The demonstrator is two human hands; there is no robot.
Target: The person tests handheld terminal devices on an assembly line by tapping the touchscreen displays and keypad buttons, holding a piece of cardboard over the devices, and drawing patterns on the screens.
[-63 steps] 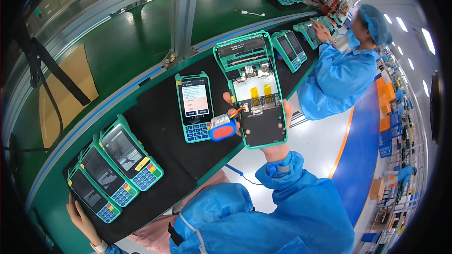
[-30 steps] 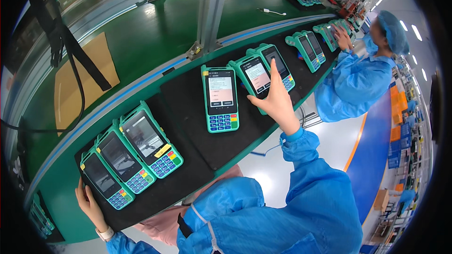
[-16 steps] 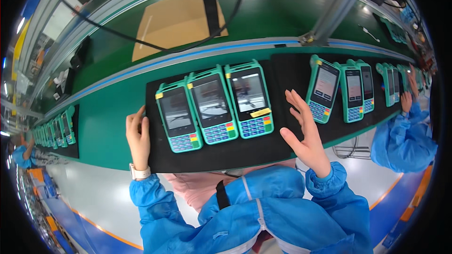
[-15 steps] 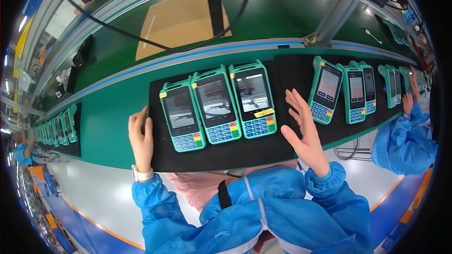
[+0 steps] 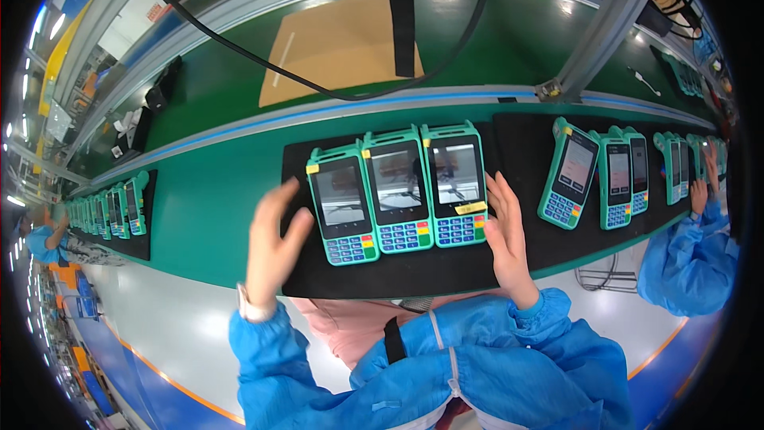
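Three green card payment terminals stand side by side on a black mat (image 5: 398,283): a left one (image 5: 341,205), a middle one (image 5: 395,191) and a right one (image 5: 456,183). All have dark screens with reflections and coloured keypads. The right terminal bears a yellow strip (image 5: 470,208) below its screen. My right hand (image 5: 509,247) lies against the right terminal's right side, fingers stretched along its edge. My left hand (image 5: 274,243), slightly blurred, hovers left of the left terminal with thumb and fingers apart, holding nothing.
More terminals (image 5: 570,171) stand on the mat to the right, near a co-worker's blue sleeve (image 5: 688,259). A row of terminals (image 5: 134,203) is at far left, by another person. Behind the metal rail (image 5: 358,103) lies a cardboard sheet (image 5: 326,40), under a hanging black cable (image 5: 215,36).
My right hand has moved in from a gap to the right terminal's side. My left hand has turned inward, thumb spreading toward the left terminal. The whole view has shifted slightly.
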